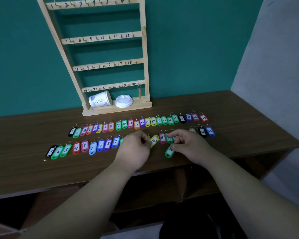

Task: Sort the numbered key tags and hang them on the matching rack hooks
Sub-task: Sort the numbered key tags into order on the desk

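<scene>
A dark brown wood-grain bench (231,107) carries a pale wooden ladder-shaped rack (146,54) with four rails of small metal hooks, hand-numbered 1 to 24 in black. In front of it, oval plastic key tags in many colours lie flat in a far row (141,122), reading 1 to 23, and a near row (100,145). Each has a white handwritten label, its long axis pointing at the rack and its wire ring at the far end. The left hand (135,149), fingers curled, pinches a slanted yellow tag (154,140). The right hand (188,145) sets its thumb on the ring end of a diagonal green tag (169,151); whether it grips, I cannot tell. A printed white paper cup (99,99) lies on its side on the rack's base beside a white plastic lid (124,101). A narrow orange tag (139,93) hangs vertically from hook 24.
</scene>
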